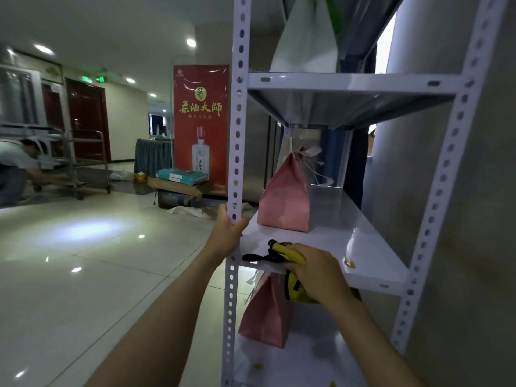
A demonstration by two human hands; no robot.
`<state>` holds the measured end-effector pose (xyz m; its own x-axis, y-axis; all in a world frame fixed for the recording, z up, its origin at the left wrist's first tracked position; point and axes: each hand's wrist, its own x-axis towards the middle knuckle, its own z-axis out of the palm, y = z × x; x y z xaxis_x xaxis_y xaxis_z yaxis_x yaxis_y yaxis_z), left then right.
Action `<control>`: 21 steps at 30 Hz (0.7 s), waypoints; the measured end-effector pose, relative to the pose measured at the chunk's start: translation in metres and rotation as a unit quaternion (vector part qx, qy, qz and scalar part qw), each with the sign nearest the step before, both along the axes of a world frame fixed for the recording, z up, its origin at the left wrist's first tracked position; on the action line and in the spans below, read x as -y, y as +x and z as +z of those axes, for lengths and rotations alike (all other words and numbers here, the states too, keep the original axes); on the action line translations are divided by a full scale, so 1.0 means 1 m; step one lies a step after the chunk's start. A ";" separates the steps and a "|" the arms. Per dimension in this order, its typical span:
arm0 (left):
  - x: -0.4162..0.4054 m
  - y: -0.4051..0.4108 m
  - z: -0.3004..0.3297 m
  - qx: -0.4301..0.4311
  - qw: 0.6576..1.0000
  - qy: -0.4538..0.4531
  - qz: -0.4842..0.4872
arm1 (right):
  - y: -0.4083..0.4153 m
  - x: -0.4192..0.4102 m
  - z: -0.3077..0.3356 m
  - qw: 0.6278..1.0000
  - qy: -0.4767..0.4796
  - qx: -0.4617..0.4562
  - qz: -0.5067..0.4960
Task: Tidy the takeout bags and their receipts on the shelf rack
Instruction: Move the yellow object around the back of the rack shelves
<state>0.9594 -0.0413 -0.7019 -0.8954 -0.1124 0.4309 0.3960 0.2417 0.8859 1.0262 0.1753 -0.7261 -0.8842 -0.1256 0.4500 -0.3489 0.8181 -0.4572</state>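
Note:
A white metal shelf rack [363,247] fills the right half of the view. A pink takeout bag [284,196] stands upright at the back left of the middle shelf, white handles and a paper slip at its top. A second pink bag [265,314] stands on the shelf below. A white bag [307,37] sits on the top shelf. My left hand [227,233] grips the rack's front left post [237,121]. My right hand [315,272] is closed on a yellow bag with black straps [282,254] at the middle shelf's front edge.
A small yellow scrap [349,264] lies on the middle shelf's right side. Left of the rack is glossy tiled floor, a red banner [199,127], stacked boxes [181,177] and a metal cart [83,160] with a crouching person beside it. A pale wall stands right of the rack.

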 end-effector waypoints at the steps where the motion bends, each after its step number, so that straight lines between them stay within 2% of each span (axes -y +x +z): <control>1: 0.000 -0.001 0.000 0.000 1.000 0.003 0.001 | -0.002 0.001 -0.001 1.000 0.008 -0.007 -0.005; 6: -0.001 -0.004 -0.005 -0.019 1.000 0.014 0.009 | -0.016 0.015 -0.009 0.990 0.111 -0.050 -0.070; 13: 0.001 -0.013 -0.011 -0.045 0.999 0.005 0.015 | -0.039 0.027 -0.003 0.982 0.156 -0.055 -0.090; 21: -0.006 -0.024 -0.024 -0.112 0.993 0.019 0.040 | -0.094 0.048 0.002 0.992 0.111 -0.018 -0.063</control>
